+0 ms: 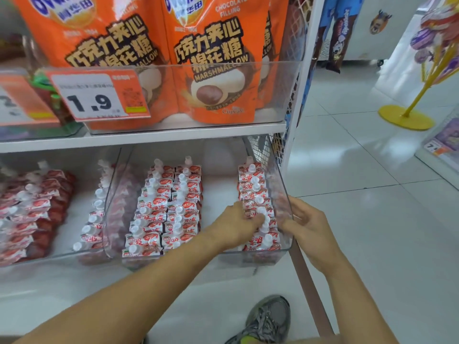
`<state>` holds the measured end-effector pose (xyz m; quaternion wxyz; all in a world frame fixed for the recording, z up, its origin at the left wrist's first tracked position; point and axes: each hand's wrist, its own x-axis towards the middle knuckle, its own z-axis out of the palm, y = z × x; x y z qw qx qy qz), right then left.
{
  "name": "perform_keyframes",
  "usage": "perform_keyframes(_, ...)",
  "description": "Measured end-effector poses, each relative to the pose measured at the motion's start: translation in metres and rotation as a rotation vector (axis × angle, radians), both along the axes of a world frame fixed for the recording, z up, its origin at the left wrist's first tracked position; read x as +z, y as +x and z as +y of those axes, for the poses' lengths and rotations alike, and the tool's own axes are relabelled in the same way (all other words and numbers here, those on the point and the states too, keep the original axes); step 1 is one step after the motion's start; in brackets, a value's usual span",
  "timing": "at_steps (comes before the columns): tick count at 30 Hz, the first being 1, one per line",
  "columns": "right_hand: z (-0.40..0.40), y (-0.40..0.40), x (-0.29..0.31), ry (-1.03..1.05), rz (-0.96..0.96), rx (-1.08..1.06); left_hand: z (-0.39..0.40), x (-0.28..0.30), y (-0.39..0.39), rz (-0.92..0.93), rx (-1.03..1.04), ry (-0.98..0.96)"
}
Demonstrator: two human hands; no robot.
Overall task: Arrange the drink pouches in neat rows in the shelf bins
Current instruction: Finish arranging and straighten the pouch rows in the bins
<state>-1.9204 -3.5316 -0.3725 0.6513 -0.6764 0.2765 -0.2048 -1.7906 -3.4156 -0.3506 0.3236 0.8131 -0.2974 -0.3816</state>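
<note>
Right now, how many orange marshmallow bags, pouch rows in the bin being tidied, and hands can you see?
orange marshmallow bags: 3, one half hidden at the right
pouch rows in the right bin: 3
hands: 2, the left hand and the right hand
Total: 8

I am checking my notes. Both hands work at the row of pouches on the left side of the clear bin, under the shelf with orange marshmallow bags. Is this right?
Not quite. The head view shows the left hand and right hand at the pouch row on the right side of the clear bin, against its right wall. The orange marshmallow bags do stand on the shelf above.
</note>
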Motion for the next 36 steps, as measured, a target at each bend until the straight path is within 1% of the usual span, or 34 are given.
perform_keyframes(2, 0.005, 0.000, -0.001, -0.018, -0.008, 0.001, 0.032, 0.009, 0.000, -0.319, -0.056, 0.050)
perform_keyframes(3, 0.006, 0.000, 0.001, -0.022, -0.008, 0.006, 0.048, 0.012, 0.002, -0.439, -0.050, 0.038)
perform_keyframes(5, 0.006, 0.000, 0.006, -0.014, 0.009, 0.026, 0.073, 0.017, 0.013, -0.615, -0.001, -0.020)
perform_keyframes(6, 0.006, 0.000, 0.008, -0.016, 0.036, 0.045, 0.083, 0.019, 0.021, -0.685, 0.027, -0.014)
perform_keyframes(7, 0.006, -0.001, 0.010, -0.061, 0.082, 0.039, 0.092, 0.020, 0.030, -0.725, 0.047, 0.022)
perform_keyframes(8, 0.007, -0.001, 0.011, -0.173, 0.146, -0.026, 0.099, 0.022, 0.040, -0.725, 0.056, 0.094)
perform_keyframes(9, 0.011, -0.001, 0.014, -0.313, 0.185, -0.151, 0.105, 0.026, 0.047, -0.687, 0.041, 0.194)
perform_keyframes(10, 0.018, 0.000, 0.016, -0.436, 0.135, -0.309, 0.109, 0.029, 0.052, -0.631, -0.003, 0.297)
perform_keyframes(11, 0.028, 0.001, 0.021, -0.514, 0.019, -0.432, 0.111, 0.031, 0.054, -0.585, -0.054, 0.361)
perform_keyframes(12, 0.038, 0.004, 0.026, -0.561, -0.090, -0.465, 0.112, 0.030, 0.056, -0.551, -0.093, 0.390)
perform_keyframes(13, 0.048, 0.008, 0.030, -0.599, -0.132, -0.419, 0.112, 0.028, 0.058, -0.548, -0.111, 0.388)
perform_keyframes(14, 0.055, 0.013, 0.030, -0.639, -0.119, -0.325, 0.111, 0.026, 0.060, -0.561, -0.126, 0.377)
perform_keyframes(16, 0.064, 0.025, 0.022, -0.684, -0.027, -0.104, 0.111, 0.026, 0.063, -0.574, -0.172, 0.373)
perform_keyframes(18, 0.072, 0.037, 0.014, -0.649, 0.034, 0.061, 0.111, 0.027, 0.066, -0.526, -0.209, 0.370)
perform_keyframes(20, 0.083, 0.049, 0.010, -0.610, 0.161, 0.216, 0.112, 0.024, 0.067, -0.486, -0.215, 0.335)
perform_keyframes(23, 0.090, 0.064, 0.007, -0.670, 0.431, 0.415, 0.115, 0.022, 0.070, -0.419, -0.212, 0.267)
perform_keyframes(26, 0.085, 0.070, 0.010, -0.640, 0.532, 0.466, 0.122, 0.028, 0.072, -0.349, -0.214, 0.235)
perform_keyframes(29, 0.081, 0.072, 0.013, -0.565, 0.580, 0.515, 0.122, 0.025, 0.071, -0.423, -0.224, 0.305)
perform_keyframes(32, 0.077, 0.076, 0.013, -0.402, 0.587, 0.544, 0.114, 0.023, 0.071, -0.469, -0.249, 0.370)
perform_keyframes(34, 0.074, 0.079, 0.014, -0.295, 0.593, 0.562, 0.109, 0.022, 0.073, -0.432, -0.231, 0.373)
perform_keyframes(36, 0.074, 0.081, 0.016, -0.204, 0.601, 0.578, 0.106, 0.021, 0.072, -0.369, -0.171, 0.326)
